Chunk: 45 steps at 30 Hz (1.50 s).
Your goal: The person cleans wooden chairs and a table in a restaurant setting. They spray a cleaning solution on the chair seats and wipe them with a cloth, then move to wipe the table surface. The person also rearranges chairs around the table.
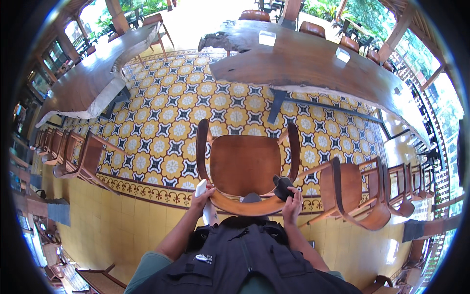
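Note:
Directly before me stands a wooden armchair with a brown seat [246,164] and a curved backrest [245,208] nearest my body. At the left end of the backrest, my left hand [202,197] is closed around a white bottle [210,214]. Its pale top [201,186] sticks up above the fingers; the exact kind of bottle is unclear. My right hand [293,205], at the backrest's right end, grips a bunched black cloth [282,188] that lies against the wood by the right armrest [293,149].
A long wooden slab table [313,59] on dark metal legs spans the far right. Another slab table [88,83] stands far left. Wooden chairs [340,188] line up close on my right, and more chairs [88,154] on my left. Patterned tiles [161,127] cover the floor ahead.

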Available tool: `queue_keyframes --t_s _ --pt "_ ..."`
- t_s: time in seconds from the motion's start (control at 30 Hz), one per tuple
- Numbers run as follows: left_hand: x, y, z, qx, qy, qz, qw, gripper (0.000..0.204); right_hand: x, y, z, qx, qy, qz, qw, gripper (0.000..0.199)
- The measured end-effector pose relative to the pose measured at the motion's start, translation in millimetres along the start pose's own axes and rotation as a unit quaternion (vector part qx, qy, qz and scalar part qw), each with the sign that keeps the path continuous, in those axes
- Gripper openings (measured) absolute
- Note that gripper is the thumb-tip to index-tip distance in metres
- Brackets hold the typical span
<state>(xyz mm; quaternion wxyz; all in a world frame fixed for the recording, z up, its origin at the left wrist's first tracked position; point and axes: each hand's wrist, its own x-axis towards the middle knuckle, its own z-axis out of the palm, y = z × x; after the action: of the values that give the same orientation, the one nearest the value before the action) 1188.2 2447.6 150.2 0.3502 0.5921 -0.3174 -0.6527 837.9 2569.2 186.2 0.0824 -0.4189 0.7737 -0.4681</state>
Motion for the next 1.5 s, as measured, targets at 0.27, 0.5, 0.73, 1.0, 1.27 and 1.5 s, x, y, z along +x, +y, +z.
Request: queue_keyframes --t_s 0.27,0.5,0.73,1.0,1.27,1.5 --pt "174 88 82 0.014 0.07 0.055 0.996 0.033 175 6 100 0.056 0.099 0.057 0.992 0.029" --pt "236 139 138 0.215 0.203 0.154 0.943 0.034 289 6 129 0.023 0.076 0.074 0.994 0.033" --pt "121 229 136 0.067 -0.013 0.284 0.956 0.028 253 55 74 0.278 0.107 0.184 0.937 0.033" --pt "-59 394 165 -0.013 -0.573 0.406 0.711 0.018 72 139 -46 -0.04 0.115 0.351 0.928 0.038" --pt "-182 432 221 -0.26 -0.785 0.261 0.497 0.016 -154 144 -139 -0.126 0.237 0.501 0.823 0.034" --pt "-244 406 236 -0.303 -0.845 0.144 0.416 0.026 -313 101 -154 -0.072 0.277 0.616 0.734 0.036"
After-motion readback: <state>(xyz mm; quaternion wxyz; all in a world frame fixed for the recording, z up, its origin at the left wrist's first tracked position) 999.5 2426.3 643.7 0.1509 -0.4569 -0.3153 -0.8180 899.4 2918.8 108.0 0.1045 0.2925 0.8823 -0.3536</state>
